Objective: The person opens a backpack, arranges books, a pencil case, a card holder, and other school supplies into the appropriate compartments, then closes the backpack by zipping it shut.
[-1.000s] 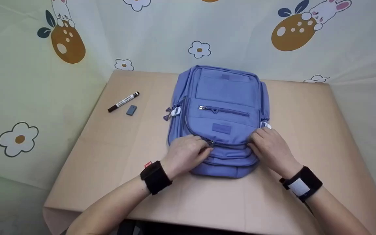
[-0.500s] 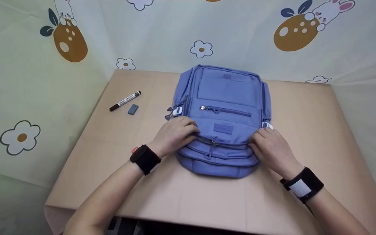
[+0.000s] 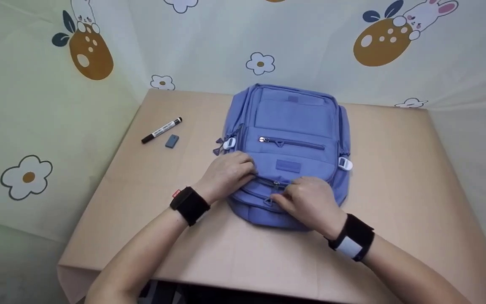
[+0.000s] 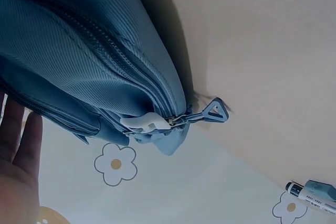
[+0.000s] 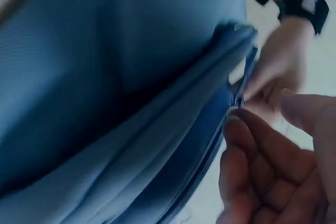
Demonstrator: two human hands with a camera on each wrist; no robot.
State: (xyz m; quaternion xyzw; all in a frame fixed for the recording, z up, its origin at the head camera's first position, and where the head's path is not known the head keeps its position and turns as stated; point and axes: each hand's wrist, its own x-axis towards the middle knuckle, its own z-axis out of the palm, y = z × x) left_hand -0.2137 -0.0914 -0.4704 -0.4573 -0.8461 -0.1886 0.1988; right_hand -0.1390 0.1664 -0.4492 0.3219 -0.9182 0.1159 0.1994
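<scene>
A blue backpack [image 3: 295, 114] lies front side up on the table. Along its lower front, several curved zipper seams cross the pocket, with a metal zipper slider [image 3: 276, 183] near the middle. My left hand [image 3: 228, 174] pinches the fabric edge at the left end of this pocket; its fingertips are partly hidden in the head view. Close to the slider is my right hand [image 3: 310, 202], fingers bent and touching the zipper edge. In the right wrist view the thumb [image 5: 304, 111] stands apart from the curled fingers [image 5: 247, 140].
A black-and-white marker [image 3: 161, 130] and a small grey-blue block [image 3: 172, 141] lie left of the backpack on the table [image 3: 395, 177]. White buckles [image 3: 345, 164] sit at the bag's sides. Patterned cloth walls [image 3: 209, 42] enclose the table's back and sides.
My left hand went from near the slider to the pocket's left edge and stayed there. The right hand let go of the right edge and moved left to the pocket's middle.
</scene>
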